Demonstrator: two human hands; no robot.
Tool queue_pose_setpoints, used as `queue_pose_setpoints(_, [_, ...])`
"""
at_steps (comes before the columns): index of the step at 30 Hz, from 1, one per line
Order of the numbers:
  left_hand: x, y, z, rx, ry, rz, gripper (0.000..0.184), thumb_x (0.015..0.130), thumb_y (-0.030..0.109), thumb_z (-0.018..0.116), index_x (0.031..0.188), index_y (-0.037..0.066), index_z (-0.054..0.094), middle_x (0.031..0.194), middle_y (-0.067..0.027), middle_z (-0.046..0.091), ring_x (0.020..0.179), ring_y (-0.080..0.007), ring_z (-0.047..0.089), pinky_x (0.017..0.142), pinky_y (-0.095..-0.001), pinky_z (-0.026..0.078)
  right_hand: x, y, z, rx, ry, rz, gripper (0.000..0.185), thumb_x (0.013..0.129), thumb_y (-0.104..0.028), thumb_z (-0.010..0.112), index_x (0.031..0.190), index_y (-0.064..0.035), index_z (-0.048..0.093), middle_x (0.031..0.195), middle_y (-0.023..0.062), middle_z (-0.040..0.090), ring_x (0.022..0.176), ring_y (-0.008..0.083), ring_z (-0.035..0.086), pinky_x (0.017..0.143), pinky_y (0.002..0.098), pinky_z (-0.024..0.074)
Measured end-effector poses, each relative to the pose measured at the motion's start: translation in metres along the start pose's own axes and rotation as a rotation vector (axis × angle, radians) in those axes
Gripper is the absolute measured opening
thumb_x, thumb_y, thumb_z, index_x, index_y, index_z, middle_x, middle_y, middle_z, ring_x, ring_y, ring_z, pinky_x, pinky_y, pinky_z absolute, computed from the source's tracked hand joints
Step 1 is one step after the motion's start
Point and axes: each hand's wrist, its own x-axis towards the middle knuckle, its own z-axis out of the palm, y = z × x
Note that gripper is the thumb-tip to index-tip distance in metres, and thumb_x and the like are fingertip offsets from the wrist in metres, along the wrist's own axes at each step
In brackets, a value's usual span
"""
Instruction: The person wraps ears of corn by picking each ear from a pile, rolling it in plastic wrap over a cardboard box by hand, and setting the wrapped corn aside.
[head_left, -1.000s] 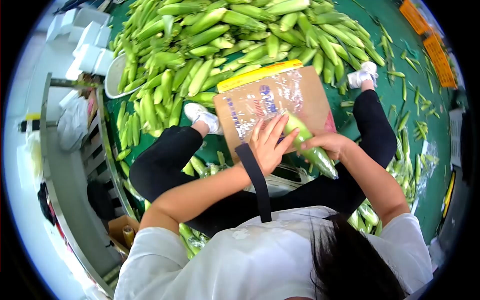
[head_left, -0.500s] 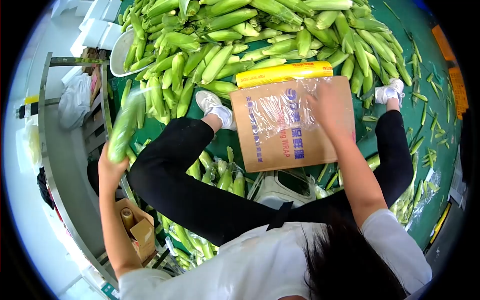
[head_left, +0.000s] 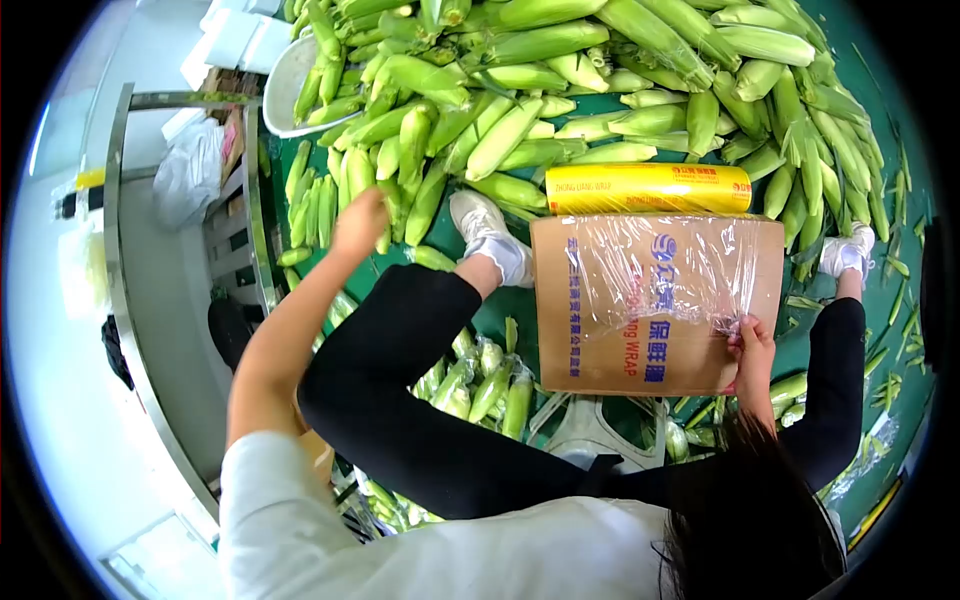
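My right hand [head_left: 752, 348] pinches the edge of clear plastic film [head_left: 690, 275] at the right side of a cardboard box [head_left: 590, 350]. The film lies wrinkled over the box's printed top, below a yellow wrap roll [head_left: 650, 190]. My left hand [head_left: 362, 222] is raised at the left, over the near edge of the corn pile [head_left: 510, 135]; it is blurred, and whether its fingers hold anything is unclear.
Wrapped corn cobs [head_left: 475, 385] lie beneath my legs, beside a grey stool [head_left: 590, 435]. A metal frame [head_left: 130, 300] runs along the left. A white basin [head_left: 285, 95] stands at the pile's left, and husk scraps [head_left: 895, 350] lie at the right.
The wrapped cob has left my left hand, which moved up and right towards the pile. My right hand moved from the box's upper part to the film edge lower right.
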Motion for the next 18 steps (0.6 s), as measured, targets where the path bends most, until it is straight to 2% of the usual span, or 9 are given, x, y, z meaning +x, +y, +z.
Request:
queue_pose_setpoints(2, [0.086,0.042,0.091,0.039,0.076,0.373,0.048,0.088,0.029,0.066,0.129,0.006,0.058,0.127,-0.0259,0.059,0.116,-0.0432,0.057,0.097,-0.0480,0.049,0.001,0.001,-0.001,0.054,0.089,-0.027,0.014,0.100,-0.020,0.064,0.102,-0.0069,0.066,0.079,-0.0017,0.063,0.063,0.0081,0.057,0.057,0.0217,0.0470])
queue_pose_setpoints(3, [0.111,0.078,0.132,0.148,0.058,0.280,0.065,0.086,0.038,0.072,0.140,0.010,0.049,0.136,-0.0247,0.054,0.124,-0.0405,0.054,0.100,-0.0458,0.049,0.000,0.002,-0.007,0.078,0.146,-0.039,0.013,0.100,-0.020,0.063,0.102,-0.0067,0.066,0.079,-0.0020,0.063,0.063,0.0079,0.057,0.056,0.0215,0.0469])
queue_pose_setpoints(6, [0.122,0.167,0.170,0.493,0.157,-0.107,0.087,0.075,0.056,0.080,0.143,0.015,0.044,0.126,-0.0168,0.058,0.119,-0.0344,0.058,0.093,-0.0475,0.053,-0.007,-0.012,-0.007,0.038,0.153,-0.083,0.014,0.100,-0.018,0.063,0.102,-0.0049,0.066,0.083,0.0001,0.064,0.070,0.0093,0.058,0.065,0.0233,0.0499])
queue_pose_setpoints(8, [0.128,0.144,0.190,0.354,0.131,-0.147,0.086,0.069,0.061,0.081,0.134,0.012,0.053,0.121,-0.0165,0.060,0.110,-0.0345,0.062,0.088,-0.0486,0.053,-0.010,-0.015,-0.004,0.058,0.190,-0.050,0.017,0.100,-0.020,0.062,0.105,-0.0046,0.067,0.092,0.0006,0.066,0.077,0.0113,0.061,0.067,0.0247,0.0517])
queue_pose_setpoints(10, [0.126,0.110,0.204,-0.026,-0.025,-0.252,0.081,0.071,0.065,0.075,0.121,0.003,0.062,0.124,-0.0235,0.062,0.115,-0.0392,0.061,0.097,-0.0508,0.049,-0.013,-0.013,0.004,0.111,0.230,-0.076,0.017,0.100,-0.021,0.061,0.104,-0.0052,0.066,0.094,0.0011,0.067,0.079,0.0110,0.063,0.066,0.0236,0.0515])
queue_pose_setpoints(13, [0.049,0.188,0.140,-0.643,0.196,-0.137,0.069,0.078,0.039,0.080,0.129,-0.001,0.058,0.122,-0.0229,0.064,0.110,-0.0408,0.063,0.097,-0.0450,0.049,-0.010,-0.009,0.009,0.180,0.223,-0.095,0.016,0.100,-0.023,0.063,0.101,-0.0071,0.066,0.086,-0.0016,0.065,0.073,0.0075,0.060,0.061,0.0220,0.0478])
queue_pose_setpoints(15, [0.002,0.254,0.106,-0.723,0.241,0.171,0.066,0.079,0.021,0.080,0.135,-0.001,0.053,0.121,-0.0220,0.064,0.108,-0.0402,0.063,0.095,-0.0432,0.050,-0.011,-0.013,0.012,0.227,0.206,-0.065,0.017,0.099,-0.026,0.066,0.096,-0.0097,0.064,0.082,-0.0039,0.062,0.073,0.0058,0.057,0.063,0.0217,0.0467])
queue_pose_setpoints(17, [-0.033,0.317,0.087,-0.461,0.119,0.523,0.071,0.076,0.018,0.081,0.138,0.001,0.050,0.120,-0.0211,0.063,0.108,-0.0391,0.062,0.097,-0.0439,0.049,-0.018,-0.012,0.009,0.275,0.201,-0.074,0.017,0.098,-0.027,0.067,0.094,-0.0115,0.063,0.080,-0.0052,0.059,0.072,0.0047,0.054,0.064,0.0216,0.0456])
queue_pose_setpoints(18, [-0.057,0.345,0.089,-0.392,0.019,0.503,0.077,0.073,0.020,0.084,0.140,0.006,0.050,0.117,-0.0205,0.062,0.109,-0.0382,0.060,0.099,-0.0447,0.047,-0.017,-0.010,0.007,0.300,0.207,-0.099,0.016,0.098,-0.027,0.067,0.094,-0.0119,0.063,0.079,-0.0053,0.059,0.072,0.0045,0.053,0.065,0.0217,0.0452])
